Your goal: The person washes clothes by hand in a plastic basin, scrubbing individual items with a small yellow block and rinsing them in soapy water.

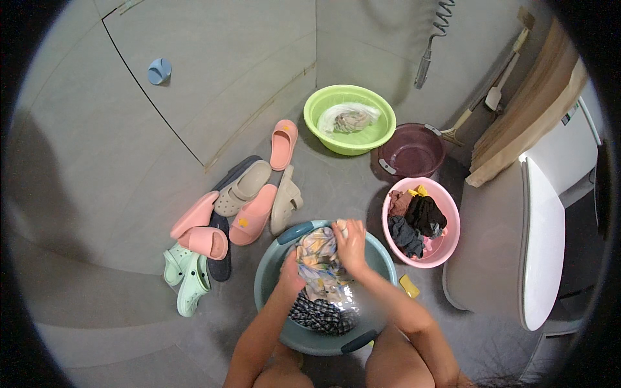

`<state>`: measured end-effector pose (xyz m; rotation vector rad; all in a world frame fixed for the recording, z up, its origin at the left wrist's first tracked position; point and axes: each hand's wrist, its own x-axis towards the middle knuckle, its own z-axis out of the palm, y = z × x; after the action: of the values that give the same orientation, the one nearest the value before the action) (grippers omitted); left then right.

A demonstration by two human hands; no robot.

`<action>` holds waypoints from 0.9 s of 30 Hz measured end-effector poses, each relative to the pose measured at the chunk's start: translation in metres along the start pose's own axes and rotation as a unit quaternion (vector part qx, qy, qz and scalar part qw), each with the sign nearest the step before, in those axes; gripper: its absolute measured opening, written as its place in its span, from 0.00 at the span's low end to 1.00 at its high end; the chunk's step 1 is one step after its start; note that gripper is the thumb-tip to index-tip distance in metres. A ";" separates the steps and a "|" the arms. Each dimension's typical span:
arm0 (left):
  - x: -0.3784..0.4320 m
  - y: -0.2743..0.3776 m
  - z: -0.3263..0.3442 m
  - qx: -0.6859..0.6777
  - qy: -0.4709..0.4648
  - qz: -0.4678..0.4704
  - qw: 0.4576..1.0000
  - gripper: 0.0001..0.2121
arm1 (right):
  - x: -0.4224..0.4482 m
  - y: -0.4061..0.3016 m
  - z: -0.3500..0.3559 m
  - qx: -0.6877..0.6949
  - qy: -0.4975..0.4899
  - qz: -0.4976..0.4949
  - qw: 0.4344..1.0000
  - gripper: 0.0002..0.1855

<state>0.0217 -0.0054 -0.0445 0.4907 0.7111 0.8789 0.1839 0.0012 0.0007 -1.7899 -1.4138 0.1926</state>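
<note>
A large blue-grey plastic basin (266,286) stands on the floor before me, with water in it. My left hand (292,272) grips the left edge of a multicoloured patterned cloth (322,283) in the basin. At the cloth's upper right, my right hand (350,242) is closed on the cloth, near the basin's far rim; a small pale thing shows at its fingers, too unclear to name. Below the patterned cloth, a dark checked cloth (322,315) lies partly in the water.
A pink basin (453,240) of clothes, a dark red basin (412,153) and a green basin (349,148) with white cloth stand beyond. Slippers and clogs (242,186) lie at left. A yellow piece (409,286) lies on the floor; a toilet (543,252) is at right.
</note>
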 end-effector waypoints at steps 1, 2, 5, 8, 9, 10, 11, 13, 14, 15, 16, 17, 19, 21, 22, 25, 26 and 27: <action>-0.001 0.001 -0.006 -0.125 -0.002 -0.041 0.991 0.20 | -0.013 -0.027 0.000 0.039 0.009 -0.025 0.999 0.08; 0.001 -0.002 -0.010 -0.251 0.004 -0.086 0.964 0.21 | -0.029 -0.057 -0.007 0.043 -0.020 -0.071 0.996 0.08; -0.014 -0.011 -0.014 0.315 -0.046 0.058 0.946 0.20 | -0.085 -0.096 0.007 0.182 -0.006 -0.130 0.975 0.09; -0.019 -0.021 -0.021 0.210 -0.005 0.033 0.977 0.19 | -0.078 -0.114 0.005 0.267 0.008 -0.159 0.951 0.21; -0.019 -0.023 -0.009 0.077 0.016 -0.013 0.997 0.19 | -0.063 -0.084 0.000 0.126 -0.083 -0.159 0.976 0.24; -0.021 -0.026 0.001 -0.058 0.045 -0.060 0.996 0.19 | -0.052 -0.060 -0.002 -0.013 -0.176 -0.153 0.972 0.28; -0.027 -0.026 0.013 -0.192 0.075 -0.102 0.973 0.19 | -0.044 -0.051 -0.004 0.010 -0.158 -0.108 0.982 0.28; -0.033 -0.016 0.023 -0.210 0.054 -0.105 0.970 0.17 | -0.031 -0.054 -0.003 0.059 -0.117 -0.016 0.991 0.30; -0.030 -0.032 0.002 -0.184 0.046 -0.074 0.979 0.17 | -0.044 -0.063 -0.008 0.067 -0.146 -0.023 0.987 0.26; -0.028 -0.033 -0.003 -0.143 0.041 -0.061 0.987 0.17 | -0.056 -0.077 -0.016 0.065 -0.168 -0.084 0.980 0.25; -0.027 -0.032 -0.005 -0.101 0.037 -0.048 0.993 0.17 | -0.071 -0.089 -0.021 0.064 -0.191 -0.146 0.968 0.25; -0.023 -0.027 -0.010 -0.043 0.042 -0.049 0.997 0.17 | -0.077 -0.088 -0.019 0.065 -0.205 -0.181 0.960 0.24; -0.018 -0.014 -0.011 0.074 0.048 -0.053 0.995 0.18 | -0.085 -0.076 -0.010 0.066 -0.222 -0.220 0.947 0.20; -0.025 -0.014 -0.003 -0.052 0.060 -0.068 0.995 0.17 | -0.079 -0.055 0.002 0.053 -0.214 -0.160 0.962 0.19; -0.031 -0.016 0.004 -0.116 0.067 -0.074 0.988 0.17 | -0.060 -0.048 0.004 0.036 -0.199 -0.092 0.975 0.19; -0.034 -0.013 0.009 -0.173 0.062 -0.076 0.980 0.16 | -0.047 -0.055 0.004 0.044 -0.109 -0.058 0.991 0.17; -0.035 -0.022 -0.004 -0.184 0.055 -0.058 0.980 0.16 | -0.048 -0.062 0.002 0.058 -0.071 -0.074 0.993 0.16; -0.034 -0.028 -0.013 -0.196 0.046 -0.042 0.979 0.16 | -0.056 -0.071 -0.002 0.054 -0.116 -0.128 0.983 0.16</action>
<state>0.0120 -0.0474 -0.0590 0.0676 0.6168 0.9390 0.1126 -0.0458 0.0300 -1.5169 -1.7485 0.3447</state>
